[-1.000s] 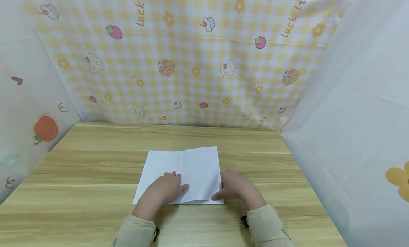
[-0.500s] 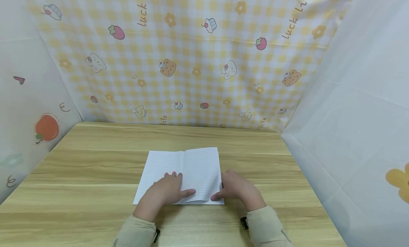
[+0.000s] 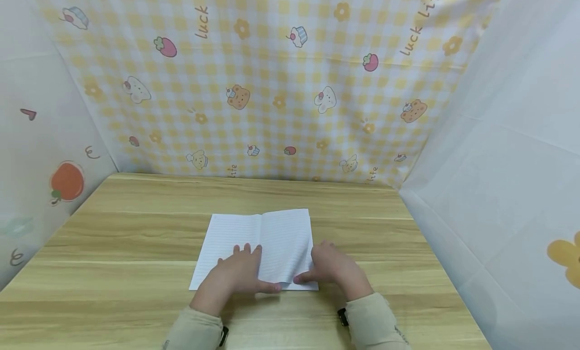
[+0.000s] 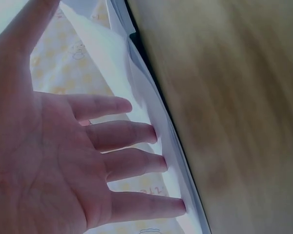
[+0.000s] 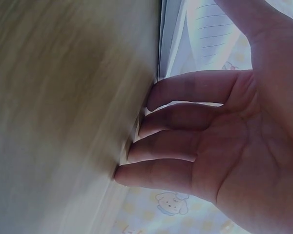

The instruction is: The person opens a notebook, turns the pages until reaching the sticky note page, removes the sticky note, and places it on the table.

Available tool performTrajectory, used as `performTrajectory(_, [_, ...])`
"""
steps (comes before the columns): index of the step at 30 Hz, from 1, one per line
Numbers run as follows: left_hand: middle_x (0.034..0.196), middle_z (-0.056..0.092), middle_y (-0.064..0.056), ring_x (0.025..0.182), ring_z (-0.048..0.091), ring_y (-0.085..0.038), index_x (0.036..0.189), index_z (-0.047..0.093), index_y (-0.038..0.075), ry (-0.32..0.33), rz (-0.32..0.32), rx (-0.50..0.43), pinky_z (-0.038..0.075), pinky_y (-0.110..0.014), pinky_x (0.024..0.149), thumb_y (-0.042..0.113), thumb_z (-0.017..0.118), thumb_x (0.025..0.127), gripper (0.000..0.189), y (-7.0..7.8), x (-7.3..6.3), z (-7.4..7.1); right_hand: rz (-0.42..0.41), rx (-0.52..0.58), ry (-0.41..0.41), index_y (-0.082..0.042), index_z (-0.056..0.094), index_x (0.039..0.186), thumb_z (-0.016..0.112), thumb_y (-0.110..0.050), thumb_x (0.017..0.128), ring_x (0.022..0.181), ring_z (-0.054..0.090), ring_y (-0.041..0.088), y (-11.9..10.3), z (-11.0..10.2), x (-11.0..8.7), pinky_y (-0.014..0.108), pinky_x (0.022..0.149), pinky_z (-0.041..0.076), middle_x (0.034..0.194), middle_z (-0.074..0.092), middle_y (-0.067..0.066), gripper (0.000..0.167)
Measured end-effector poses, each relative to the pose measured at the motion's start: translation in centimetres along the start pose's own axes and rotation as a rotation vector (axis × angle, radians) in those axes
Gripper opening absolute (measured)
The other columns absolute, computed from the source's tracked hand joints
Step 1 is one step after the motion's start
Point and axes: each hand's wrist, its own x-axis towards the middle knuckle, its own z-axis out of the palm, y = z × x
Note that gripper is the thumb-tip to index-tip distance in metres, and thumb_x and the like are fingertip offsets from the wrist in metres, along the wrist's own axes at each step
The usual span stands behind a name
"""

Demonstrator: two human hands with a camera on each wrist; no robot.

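A lined notebook (image 3: 231,231) lies spread flat on the wooden table, its fold running down the middle. My left hand (image 3: 240,272) rests on the left page with fingers spread, and its thumb reaches across to the lower edge of the right page (image 3: 285,239). In the left wrist view, the fingertips (image 4: 178,207) of that hand touch the paper. My right hand (image 3: 337,267) is at the notebook's right edge, its thumb at the lower corner, where the top sheet bows up. The right wrist view shows its fingertips (image 5: 124,173) down by the table beside the notebook's edge.
The wooden table (image 3: 136,229) extends around the notebook on all sides. A yellow checked curtain (image 3: 281,123) hangs behind it, and pale sheets stand at the left and right. Both forearms wear light sleeves (image 3: 380,317) with dark straps.
My left thumb has stretched to the right and down, along the page's lower edge. My right thumb has shifted slightly left, and the right page's lower corner bows up more.
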Motion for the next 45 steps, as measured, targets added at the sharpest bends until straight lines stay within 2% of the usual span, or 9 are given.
performTrajectory(7, [0.164,0.037,-0.038,0.153,0.031,-0.063,0.158,0.043,-0.005,0.005,-0.005,0.016,0.031,-0.089,0.109,0.072,0.08,0.08,0.116,0.1,-0.1,0.2,-0.005,0.037,0.013,-0.009,0.055,0.064,0.09,-0.06,0.076,0.086,0.054,0.024,0.3,0.1,-0.3,0.047,0.082,0.054,0.085,0.063,0.012,0.064])
performTrajectory(16, [0.159,0.044,-0.039,0.148,0.039,-0.064,0.153,0.051,-0.005,0.019,0.079,0.005,0.038,-0.077,0.116,0.058,0.077,0.092,0.091,-1.2,-0.6,-0.2,-0.071,0.149,-0.038,-0.013,0.071,0.101,0.098,-0.046,0.072,0.106,0.054,0.024,1.2,-0.2,-0.9,0.045,0.09,0.054,0.099,0.067,0.005,0.052])
performTrajectory(25, [0.163,0.042,-0.033,0.155,0.028,-0.063,0.151,0.055,0.0,0.046,0.143,-0.135,0.028,-0.073,0.125,0.028,0.072,0.102,0.06,-2.3,-1.5,-0.3,-0.068,0.165,-0.025,-0.011,0.069,0.09,0.09,-0.045,0.083,0.096,0.052,0.023,1.3,0.2,-1.1,0.048,0.087,0.054,0.097,0.06,0.008,0.04])
performTrajectory(28, [0.166,0.035,-0.037,0.157,0.019,-0.064,0.158,0.043,-0.004,0.102,0.154,-0.164,0.024,-0.075,0.125,0.018,0.069,0.101,0.067,-2.1,-1.9,-0.1,-0.029,0.155,-0.023,-0.009,0.069,0.092,0.089,-0.044,0.085,0.096,0.052,0.024,1.2,0.2,-1.2,0.049,0.087,0.055,0.106,0.06,0.013,0.041])
performTrajectory(32, [0.17,0.023,-0.038,0.156,0.023,-0.063,0.168,0.018,-0.003,0.261,0.143,-0.142,0.031,-0.074,0.122,0.011,0.067,0.1,0.084,-1.4,-2.8,-0.1,0.013,0.138,-0.024,-0.005,0.07,0.1,0.089,-0.045,0.085,0.095,0.053,0.025,1.1,0.1,-1.3,0.05,0.088,0.056,0.118,0.06,0.02,0.048])
performTrajectory(35, [0.173,0.019,-0.034,0.154,0.029,-0.061,0.171,0.013,0.005,0.447,0.14,-0.034,0.042,-0.075,0.113,0.007,0.067,0.099,0.09,-0.5,-3.6,-0.1,0.018,0.136,-0.024,-0.002,0.07,0.106,0.089,-0.047,0.085,0.094,0.054,0.025,1.1,0.1,-1.4,0.05,0.088,0.056,0.119,0.061,0.021,0.053])
performTrajectory(39, [0.177,0.021,-0.021,0.16,0.023,-0.055,0.169,0.031,0.021,0.6,0.095,0.252,0.035,-0.086,0.11,-0.002,0.077,0.084,0.1,0.1,-4.2,0.1,0.016,0.139,-0.024,0.0,0.071,0.11,0.088,-0.047,0.085,0.096,0.055,0.025,1.1,-0.1,-1.4,0.051,0.089,0.056,0.12,0.061,0.022,0.056])
performTrajectory(42, [0.175,0.033,-0.013,0.162,0.023,-0.052,0.159,0.05,0.026,0.561,0.064,0.418,0.021,-0.093,0.111,-0.004,0.084,0.075,0.096,0.1,-4.4,0.3,0.014,0.146,-0.023,-0.001,0.071,0.112,0.089,-0.046,0.085,0.099,0.056,0.026,1.1,-0.2,-1.5,0.053,0.092,0.056,0.12,0.061,0.022,0.056])
performTrajectory(45, [0.163,0.053,-0.009,0.157,0.036,-0.05,0.146,0.065,0.025,0.461,0.034,0.465,0.015,-0.096,0.11,-0.001,0.084,0.079,0.074,-0.1,-4.4,0.7,0.015,0.144,-0.022,-0.001,0.07,0.111,0.089,-0.045,0.085,0.101,0.056,0.027,1.1,-0.2,-1.6,0.053,0.094,0.056,0.12,0.061,0.022,0.055])
